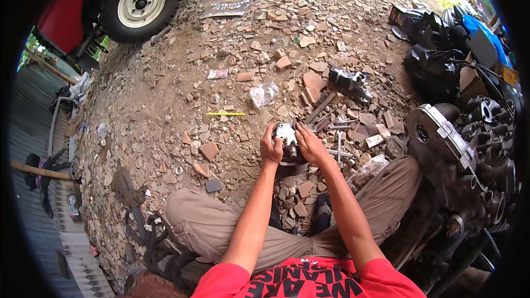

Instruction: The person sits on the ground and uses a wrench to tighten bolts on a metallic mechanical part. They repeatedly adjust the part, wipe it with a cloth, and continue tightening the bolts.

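My left hand (269, 144) is closed around the left side of a round, silvery metal machine part (286, 134) with bolt holes and a short fitting on its near side. My right hand (312, 147) presses against the right side of the same part, its fingers close together and reaching over the top. The part is held low, in front of my folded legs, over a dark rounded base (291, 170). What that base is, I cannot make out. Just right of my right hand, several metal wrenches (343, 153) lie on the stony ground.
A black-and-silver motor-like part (351, 84) lies ahead to the right. Piled engine parts (441, 138) crowd my right side. A clear plastic bag (264, 94) and a yellow stick (226, 114) lie on broken-tile ground. A red vehicle's wheel (141, 4) stands far left.
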Demonstrator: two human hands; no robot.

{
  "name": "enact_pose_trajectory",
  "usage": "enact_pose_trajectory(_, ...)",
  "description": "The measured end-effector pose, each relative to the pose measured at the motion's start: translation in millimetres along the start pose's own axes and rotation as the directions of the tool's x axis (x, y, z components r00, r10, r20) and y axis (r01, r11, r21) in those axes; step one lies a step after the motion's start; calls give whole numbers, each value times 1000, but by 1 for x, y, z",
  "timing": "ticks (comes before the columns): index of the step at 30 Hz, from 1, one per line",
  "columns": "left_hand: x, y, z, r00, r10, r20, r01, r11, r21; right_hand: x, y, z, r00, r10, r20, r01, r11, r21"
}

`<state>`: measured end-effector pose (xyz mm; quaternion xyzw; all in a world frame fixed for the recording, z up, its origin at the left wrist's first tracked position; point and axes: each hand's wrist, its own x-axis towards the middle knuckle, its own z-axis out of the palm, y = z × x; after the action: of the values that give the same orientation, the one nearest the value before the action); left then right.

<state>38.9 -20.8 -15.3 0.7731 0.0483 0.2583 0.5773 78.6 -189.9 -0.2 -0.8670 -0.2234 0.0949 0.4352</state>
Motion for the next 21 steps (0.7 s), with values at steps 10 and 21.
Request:
enact_pose_trajectory(10,0,-1,-14,999,36,28,-38,994,100,-41,-22,-17,998,-9,68,12,999,-53)
enact_pose_trajectory(21,0,0,-8,999,6,41,-9,997,75,-62,-45,12,999,47,-16,-48,992,-117)
